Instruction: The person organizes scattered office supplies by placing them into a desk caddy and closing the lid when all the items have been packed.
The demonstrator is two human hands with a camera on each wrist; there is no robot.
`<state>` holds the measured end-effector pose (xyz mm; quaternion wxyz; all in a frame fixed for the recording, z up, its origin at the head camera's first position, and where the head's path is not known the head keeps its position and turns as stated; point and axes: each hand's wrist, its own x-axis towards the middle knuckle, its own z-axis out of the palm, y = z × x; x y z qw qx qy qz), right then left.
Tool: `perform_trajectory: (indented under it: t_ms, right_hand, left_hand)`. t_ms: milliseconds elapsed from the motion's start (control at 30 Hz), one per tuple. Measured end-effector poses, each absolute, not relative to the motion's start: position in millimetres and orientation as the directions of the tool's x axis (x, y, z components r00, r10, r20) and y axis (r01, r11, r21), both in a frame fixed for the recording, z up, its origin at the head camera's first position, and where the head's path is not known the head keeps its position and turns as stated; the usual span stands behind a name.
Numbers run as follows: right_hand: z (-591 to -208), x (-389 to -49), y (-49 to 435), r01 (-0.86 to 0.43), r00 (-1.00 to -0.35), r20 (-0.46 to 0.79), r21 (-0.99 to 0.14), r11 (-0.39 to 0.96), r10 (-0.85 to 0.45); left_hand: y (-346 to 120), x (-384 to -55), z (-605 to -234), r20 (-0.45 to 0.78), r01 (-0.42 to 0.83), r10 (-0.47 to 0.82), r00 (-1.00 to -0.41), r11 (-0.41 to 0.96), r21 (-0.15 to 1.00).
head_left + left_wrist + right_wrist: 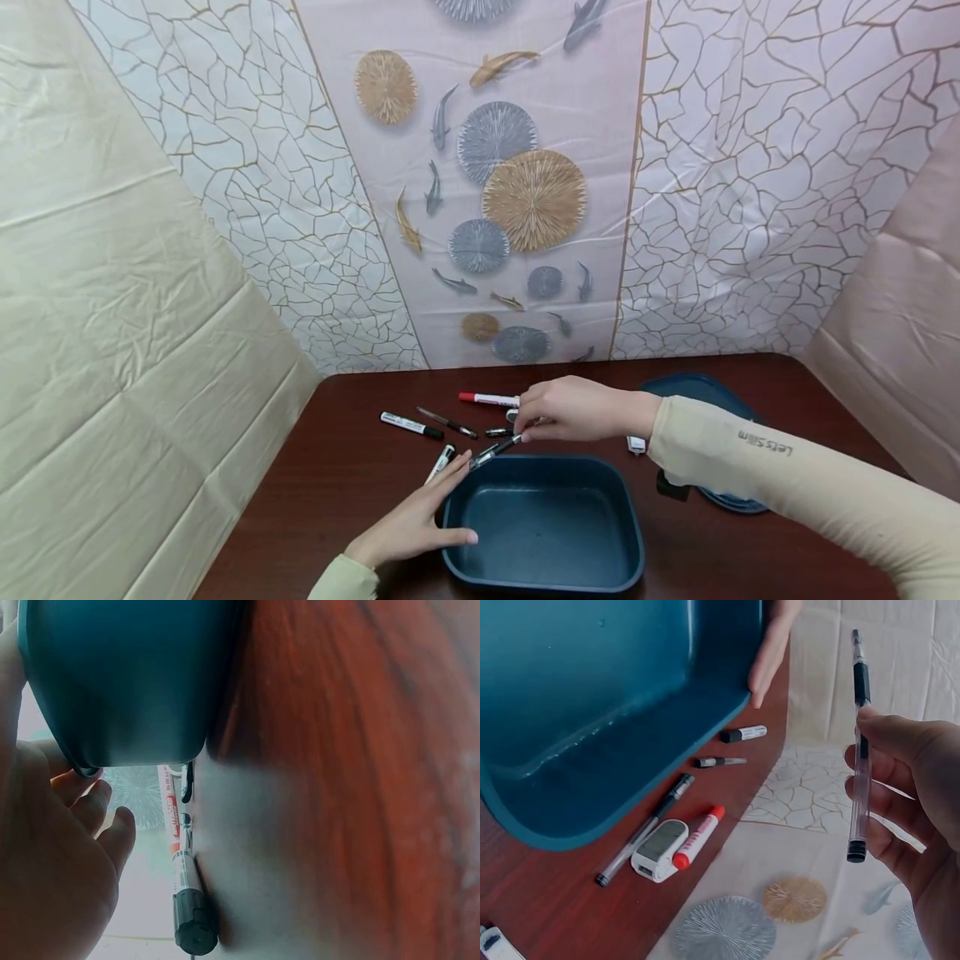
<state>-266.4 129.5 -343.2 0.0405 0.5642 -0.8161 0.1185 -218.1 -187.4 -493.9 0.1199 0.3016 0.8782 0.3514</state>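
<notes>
My right hand (566, 410) pinches a clear-barrelled gel pen (861, 769) with black ends, thumb on one side and fingers on the other. This pen is above the far left corner of a deep blue rectangular basin (551, 533); inside the basin no pens show. At the basin's left side is my left hand (412, 518), its fingers stretched along the outside towards that corner and its thumb over the rim. Just beyond those fingertips lies a white marker with a black cap (441, 462), seen close in the left wrist view.
Behind the basin lie another black-capped marker (411, 425), a thin pen (447, 422), a red-capped marker (487, 400), a second gel pen (645, 831) and a small white device with a grey display (660, 850). A blue lid (693, 390) lies under the right forearm.
</notes>
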Motion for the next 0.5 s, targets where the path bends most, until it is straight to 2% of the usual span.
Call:
perform_trajectory:
  t_ms: [200, 500]
  right_hand:
    - [-352.3, -267.3, 124.4, -0.928, -0.349, 0.160, -0.197, 0.317, -0.923]
    - [-370.5, -264.5, 119.8, -0.906, -0.389, 0.117, -0.230, 0.356, -0.914]
  left_hand:
    - [-187.8, -217.5, -490.0, 0.036, 0.486, 0.630, -0.776, 0.561, 0.670]
    - [-186.2, -216.9, -491.4, 0.024, 0.481, 0.625, -0.780, 0.575, 0.662]
